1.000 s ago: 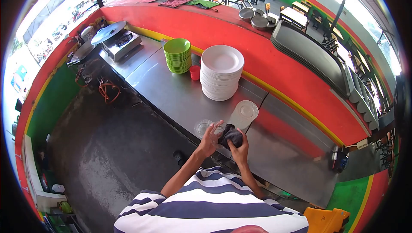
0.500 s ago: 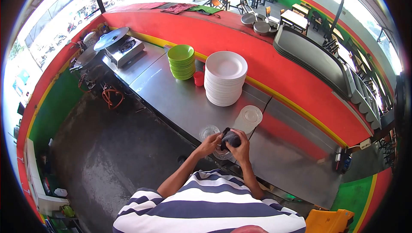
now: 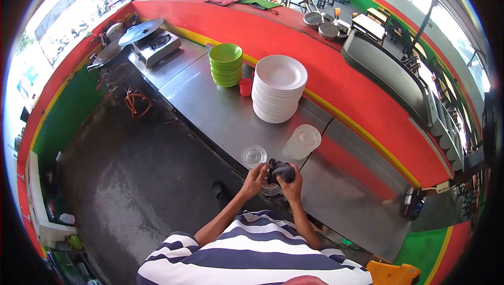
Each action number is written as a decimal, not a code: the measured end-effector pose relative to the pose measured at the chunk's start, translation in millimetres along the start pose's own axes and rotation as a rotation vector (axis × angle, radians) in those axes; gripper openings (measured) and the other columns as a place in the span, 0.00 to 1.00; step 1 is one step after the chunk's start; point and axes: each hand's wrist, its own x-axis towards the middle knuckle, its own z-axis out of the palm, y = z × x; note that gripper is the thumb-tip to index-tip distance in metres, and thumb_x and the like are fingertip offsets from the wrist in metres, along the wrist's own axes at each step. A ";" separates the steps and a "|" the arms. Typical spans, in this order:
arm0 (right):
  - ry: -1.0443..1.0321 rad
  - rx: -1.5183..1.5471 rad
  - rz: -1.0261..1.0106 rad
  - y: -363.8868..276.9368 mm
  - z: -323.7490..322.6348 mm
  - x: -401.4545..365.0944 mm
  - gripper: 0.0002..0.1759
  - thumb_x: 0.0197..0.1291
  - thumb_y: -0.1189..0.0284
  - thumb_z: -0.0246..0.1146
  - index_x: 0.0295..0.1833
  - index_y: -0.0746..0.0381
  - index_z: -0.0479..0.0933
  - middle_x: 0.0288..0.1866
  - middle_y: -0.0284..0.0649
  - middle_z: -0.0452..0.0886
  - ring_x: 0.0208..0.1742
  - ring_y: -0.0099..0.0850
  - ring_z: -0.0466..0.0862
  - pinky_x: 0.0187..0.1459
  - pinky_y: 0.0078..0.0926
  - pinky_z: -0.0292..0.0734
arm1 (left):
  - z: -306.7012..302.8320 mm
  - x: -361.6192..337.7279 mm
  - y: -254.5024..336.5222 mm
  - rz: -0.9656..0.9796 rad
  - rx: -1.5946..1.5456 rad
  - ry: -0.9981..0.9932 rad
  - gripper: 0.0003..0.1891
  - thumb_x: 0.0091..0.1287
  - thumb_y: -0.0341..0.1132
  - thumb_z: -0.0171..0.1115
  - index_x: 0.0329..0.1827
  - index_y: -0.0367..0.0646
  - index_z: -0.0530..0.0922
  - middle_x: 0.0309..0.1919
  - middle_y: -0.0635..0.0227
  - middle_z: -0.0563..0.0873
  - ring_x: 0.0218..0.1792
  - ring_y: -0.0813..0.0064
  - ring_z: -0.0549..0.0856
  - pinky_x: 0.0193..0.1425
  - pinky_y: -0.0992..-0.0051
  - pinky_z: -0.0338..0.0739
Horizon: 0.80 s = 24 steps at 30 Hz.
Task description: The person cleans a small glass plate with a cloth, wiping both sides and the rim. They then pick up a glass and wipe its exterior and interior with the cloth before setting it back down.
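Observation:
A dark cloth (image 3: 281,172) is bunched between my two hands near the counter's front edge. My right hand (image 3: 292,184) is wrapped round its right side. Closed at the cloth's left side, my left hand (image 3: 254,180) pinches something I cannot make out, perhaps the cloth or a dish in it. Below the cloth, a clear glass dish (image 3: 271,189) is partly hidden by my hands. Another clear glass dish (image 3: 254,156) lies just beyond my left hand. Farther right stands a stack of clear dishes (image 3: 306,138).
On the steel counter (image 3: 205,112) stand tall white plates (image 3: 278,96), green bowls (image 3: 226,67), a red cup (image 3: 245,86) and a stove (image 3: 156,48). Pans (image 3: 328,31) and grey trays (image 3: 386,75) rest on the red ledge. A yellow-orange chair (image 3: 392,273) is at lower right.
The view has shifted slightly. My hands still hold the cloth, which has turned a little between them. The glass dish beyond my left hand is less covered, and a dark shoe shows on the floor.

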 end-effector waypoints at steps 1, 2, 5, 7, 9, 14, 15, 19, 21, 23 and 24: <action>0.017 0.003 0.001 1.0 1.6 -1.3 0.25 0.53 0.73 0.74 0.57 0.66 0.76 0.47 0.40 0.83 0.49 0.30 0.82 0.56 0.29 0.76 | -0.6 -0.3 -0.7 0.016 -0.025 0.007 0.24 0.81 0.48 0.48 0.65 0.34 0.73 0.49 0.61 0.83 0.51 0.72 0.84 0.46 0.73 0.84; 0.029 0.009 0.010 2.1 3.3 -2.8 0.26 0.53 0.73 0.75 0.57 0.66 0.76 0.48 0.40 0.83 0.49 0.30 0.83 0.56 0.29 0.76 | -1.1 -1.0 -1.5 0.031 -0.049 0.014 0.24 0.81 0.47 0.48 0.65 0.34 0.73 0.51 0.58 0.84 0.53 0.68 0.85 0.47 0.70 0.86; 0.060 0.030 0.034 6.3 11.0 -4.4 0.26 0.53 0.72 0.75 0.57 0.66 0.76 0.47 0.41 0.83 0.49 0.30 0.83 0.55 0.29 0.77 | -1.3 -1.7 -2.8 0.073 -0.121 0.062 0.24 0.82 0.47 0.47 0.65 0.33 0.73 0.52 0.57 0.83 0.52 0.68 0.85 0.44 0.70 0.89; 0.070 0.043 0.050 9.1 17.6 -4.7 0.25 0.54 0.72 0.75 0.57 0.67 0.76 0.47 0.41 0.83 0.48 0.29 0.82 0.55 0.29 0.77 | -3.2 -1.3 -5.1 0.080 -0.167 0.095 0.24 0.81 0.47 0.48 0.65 0.34 0.73 0.54 0.56 0.83 0.51 0.69 0.86 0.42 0.72 0.90; 0.084 0.050 0.036 10.4 25.8 -1.9 0.23 0.55 0.72 0.74 0.55 0.66 0.76 0.46 0.40 0.83 0.47 0.29 0.82 0.53 0.28 0.77 | -5.4 0.2 -3.5 0.086 -0.203 0.142 0.25 0.81 0.48 0.48 0.65 0.34 0.73 0.55 0.55 0.82 0.51 0.68 0.86 0.41 0.72 0.90; 0.049 0.118 0.097 4.3 41.6 7.9 0.18 0.58 0.72 0.72 0.51 0.65 0.77 0.43 0.37 0.82 0.44 0.27 0.81 0.51 0.27 0.76 | -11.4 2.4 18.3 0.071 -0.181 0.287 0.25 0.81 0.49 0.47 0.64 0.33 0.73 0.57 0.52 0.82 0.51 0.66 0.86 0.42 0.70 0.91; 0.058 0.124 0.100 -4.9 44.9 10.8 0.17 0.59 0.72 0.72 0.50 0.64 0.77 0.43 0.37 0.82 0.44 0.27 0.81 0.50 0.27 0.76 | -11.6 3.1 21.4 0.096 -0.172 0.313 0.25 0.81 0.49 0.46 0.65 0.33 0.73 0.57 0.53 0.82 0.50 0.67 0.86 0.41 0.70 0.90; 0.101 0.159 0.054 -7.4 56.9 15.8 0.16 0.59 0.73 0.72 0.50 0.64 0.77 0.44 0.35 0.82 0.44 0.26 0.81 0.51 0.26 0.75 | -12.2 6.7 32.3 0.149 -0.143 0.367 0.24 0.81 0.48 0.46 0.65 0.34 0.72 0.55 0.53 0.83 0.49 0.70 0.85 0.41 0.70 0.90; 0.108 0.223 0.114 0.6 58.9 15.7 0.15 0.57 0.74 0.72 0.49 0.63 0.78 0.44 0.34 0.82 0.44 0.26 0.81 0.51 0.26 0.76 | -14.1 8.0 34.1 0.137 -0.146 0.337 0.24 0.82 0.47 0.46 0.65 0.34 0.71 0.54 0.53 0.84 0.48 0.71 0.85 0.41 0.71 0.89; 0.076 0.302 0.156 6.2 57.0 16.3 0.12 0.57 0.77 0.71 0.46 0.62 0.79 0.43 0.32 0.82 0.43 0.25 0.80 0.50 0.25 0.76 | -19.0 7.8 33.6 0.112 -0.156 0.268 0.22 0.82 0.46 0.47 0.64 0.34 0.71 0.51 0.53 0.85 0.46 0.72 0.85 0.41 0.72 0.88; 0.041 0.346 0.169 -0.2 52.3 15.8 0.09 0.57 0.80 0.69 0.44 0.62 0.79 0.42 0.31 0.82 0.42 0.23 0.80 0.49 0.23 0.76 | -22.5 9.1 28.9 0.108 -0.152 0.233 0.21 0.81 0.47 0.50 0.63 0.37 0.71 0.45 0.54 0.87 0.45 0.74 0.85 0.39 0.72 0.86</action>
